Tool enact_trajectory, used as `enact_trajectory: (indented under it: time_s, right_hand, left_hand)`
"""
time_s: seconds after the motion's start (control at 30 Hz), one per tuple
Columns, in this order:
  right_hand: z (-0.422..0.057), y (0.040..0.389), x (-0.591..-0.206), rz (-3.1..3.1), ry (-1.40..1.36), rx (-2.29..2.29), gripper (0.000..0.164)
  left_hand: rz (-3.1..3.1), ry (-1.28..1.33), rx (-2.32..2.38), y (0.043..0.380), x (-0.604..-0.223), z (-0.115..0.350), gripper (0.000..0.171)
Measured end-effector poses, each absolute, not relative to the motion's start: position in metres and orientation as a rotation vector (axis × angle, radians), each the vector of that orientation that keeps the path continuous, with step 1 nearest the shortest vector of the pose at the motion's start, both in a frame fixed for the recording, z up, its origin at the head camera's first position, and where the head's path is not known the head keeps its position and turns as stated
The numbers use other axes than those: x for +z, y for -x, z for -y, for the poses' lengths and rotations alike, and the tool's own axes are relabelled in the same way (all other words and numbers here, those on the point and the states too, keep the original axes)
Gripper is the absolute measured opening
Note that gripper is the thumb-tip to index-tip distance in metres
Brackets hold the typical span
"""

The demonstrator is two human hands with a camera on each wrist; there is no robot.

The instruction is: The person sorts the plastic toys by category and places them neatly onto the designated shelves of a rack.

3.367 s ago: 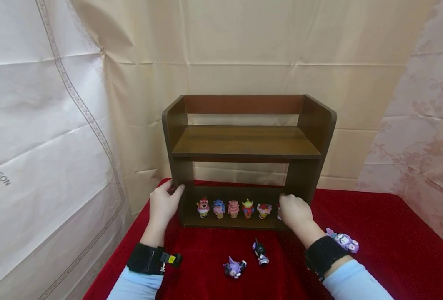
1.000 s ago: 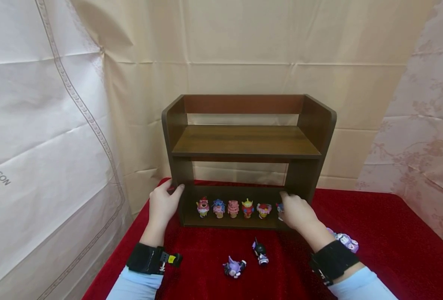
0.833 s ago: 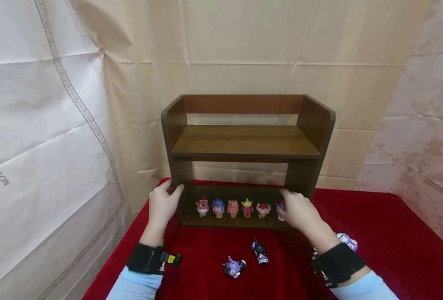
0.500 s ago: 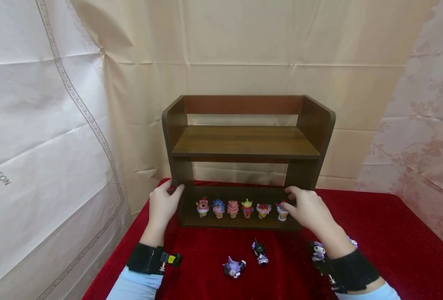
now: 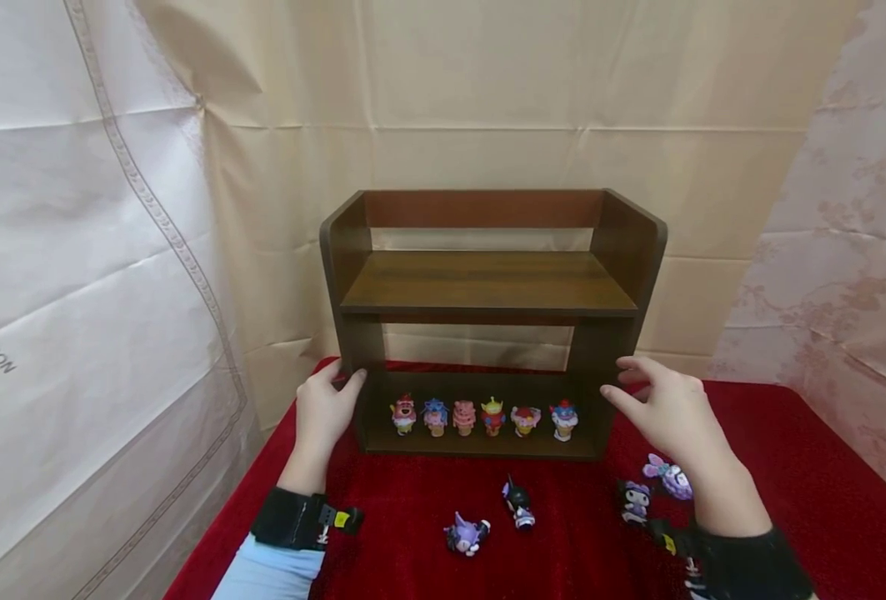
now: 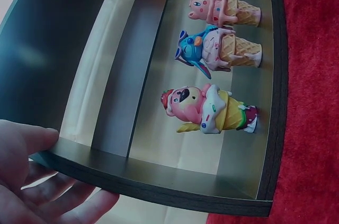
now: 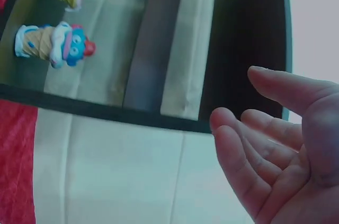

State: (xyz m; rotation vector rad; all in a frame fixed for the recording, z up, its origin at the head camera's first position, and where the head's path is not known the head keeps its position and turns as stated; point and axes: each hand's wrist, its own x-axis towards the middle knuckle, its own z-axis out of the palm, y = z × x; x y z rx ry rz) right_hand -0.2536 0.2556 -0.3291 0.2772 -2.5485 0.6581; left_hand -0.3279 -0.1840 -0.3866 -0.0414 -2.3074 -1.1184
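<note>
A dark brown wooden two-tier shelf point(image 5: 488, 282) stands on the table. My left hand point(image 5: 326, 417) holds its left side panel; in the left wrist view the thumb lies on one side of the panel, the fingers on the other. Several ice-cream-cone figurines stand in a row on the lower board, from a pink bear point(image 5: 403, 415) at the left to a blue-faced one with a red top point(image 5: 563, 421) at the right. Just outside the right side panel, my right hand point(image 5: 671, 412) holds nothing, its thumb and fingers spread apart.
On the red cloth point(image 5: 405, 517) before the shelf lie a purple figurine point(image 5: 465, 534) and a black-headed one point(image 5: 518, 503). Near my right forearm are a black-and-purple figurine point(image 5: 634, 502) and a lavender eared one point(image 5: 668, 477). Cream fabric hangs behind.
My right hand has let go of the blue-faced figurine at the row's right end and moved right, out of the shelf. The left hand has stayed on the side panel.
</note>
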Motion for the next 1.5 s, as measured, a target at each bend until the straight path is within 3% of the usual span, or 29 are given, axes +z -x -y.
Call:
enact_trajectory:
  time_s: [0.87, 1.5]
  right_hand:
    - [-0.325, 0.239, -0.344, 2.772, -0.119, 0.636, 0.073]
    - [-0.356, 0.253, -0.374, 3.017, -0.224, 0.627, 0.077]
  left_hand:
    - [2.279, 0.067, -1.098, 0.326, -0.384, 0.184, 0.031]
    - [2.290, 0.066, -1.121, 0.327, -0.384, 0.183, 0.032]
